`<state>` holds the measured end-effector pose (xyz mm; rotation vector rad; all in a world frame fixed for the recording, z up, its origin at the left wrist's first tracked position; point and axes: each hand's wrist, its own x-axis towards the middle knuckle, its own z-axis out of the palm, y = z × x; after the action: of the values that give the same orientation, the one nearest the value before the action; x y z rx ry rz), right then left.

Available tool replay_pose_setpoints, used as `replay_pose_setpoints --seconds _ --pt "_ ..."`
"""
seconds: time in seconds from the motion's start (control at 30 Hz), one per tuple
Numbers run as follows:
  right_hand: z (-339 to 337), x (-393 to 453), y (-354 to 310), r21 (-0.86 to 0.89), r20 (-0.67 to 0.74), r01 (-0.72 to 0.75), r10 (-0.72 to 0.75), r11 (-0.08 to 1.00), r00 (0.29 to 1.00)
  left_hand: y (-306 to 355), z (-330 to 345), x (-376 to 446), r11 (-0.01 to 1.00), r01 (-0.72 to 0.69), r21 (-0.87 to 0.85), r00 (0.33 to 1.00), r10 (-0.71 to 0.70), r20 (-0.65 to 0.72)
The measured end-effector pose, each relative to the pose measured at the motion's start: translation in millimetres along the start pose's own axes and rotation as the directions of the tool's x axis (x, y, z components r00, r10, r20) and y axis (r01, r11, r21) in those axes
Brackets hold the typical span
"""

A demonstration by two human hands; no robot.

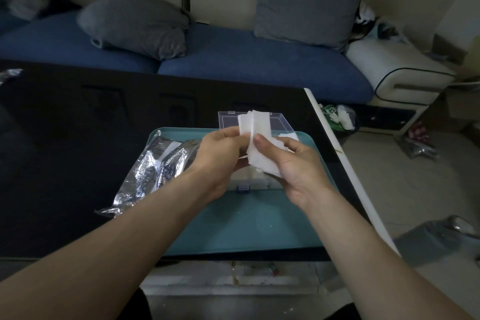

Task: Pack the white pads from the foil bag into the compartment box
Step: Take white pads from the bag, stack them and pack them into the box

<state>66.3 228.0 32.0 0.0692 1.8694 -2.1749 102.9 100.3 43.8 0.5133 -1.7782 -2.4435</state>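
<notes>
- The foil bag [153, 171] lay crumpled at about nine o'clock from the hands, its long axis slanting from seven up to one, half on the tray [249, 218] and half on the dark table [78, 138]. No hand touched it.
- The left hand [220, 156] had its fingers curled onto the left edge of the pads [255, 138], pinching them.
- The pads stood nearly upright as a loose stack, long axis twelve to six, held between both hands.
- The right hand [293, 163] gripped the stack's lower part, thumb pressed on its front.
- The box [244, 186] sat on the tray directly under the hands, its lid [278, 122] open toward twelve o'clock. Its compartments were mostly hidden.
- I judged the coming move a short drop straight down, with both hands about equally near.
</notes>
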Motion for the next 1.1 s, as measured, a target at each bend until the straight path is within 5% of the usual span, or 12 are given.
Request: replay_pose_setpoints --seconds 0.13,0.33,0.47,0.57,0.73,0.93,1.0,1.1 --pt "-4 3 4 -0.180 -0.055 0.111 -0.123 0.977 0.991 3 -1 -1 0.998 0.006 0.062 1.000 -0.007 0.026" --pt "-16 -1 -7 -0.276 0.116 0.138 -0.109 0.951 0.987 0 -6 2 1.000 0.012 0.009 0.989 -0.011 -0.147" --pt "-27 -1 -18 -0.103 0.125 0.121 -0.108 0.987 0.986 3 -7 3 0.999 -0.007 -0.054 0.984 -0.002 -0.180" --pt "-19 -3 -18 0.002 0.067 0.163 -0.163 0.987 0.984 -2 -4 2 0.998 -0.035 0.056 0.990 0.042 -0.133" --pt "-8 -3 -7 -0.270 -0.037 0.389 -0.413 0.881 0.910 -6 8 -2 0.992 -0.030 0.125 0.999 0.028 0.017" --pt "0 -2 -2 -0.536 -0.052 0.441 -0.550 0.719 0.833 -6 7 -5 0.997 -0.026 0.071 0.995 0.019 0.102" --pt "0 -5 -9 -0.537 0.009 0.409 -0.479 0.738 0.878 -7 4 -4 0.995 -0.040 0.087 0.998 0.034 0.059" --pt "-18 -6 -22 -0.521 0.321 0.373 -0.229 0.767 0.919 -2 -4 0 0.989 -0.022 0.147 1.000 0.021 0.008"
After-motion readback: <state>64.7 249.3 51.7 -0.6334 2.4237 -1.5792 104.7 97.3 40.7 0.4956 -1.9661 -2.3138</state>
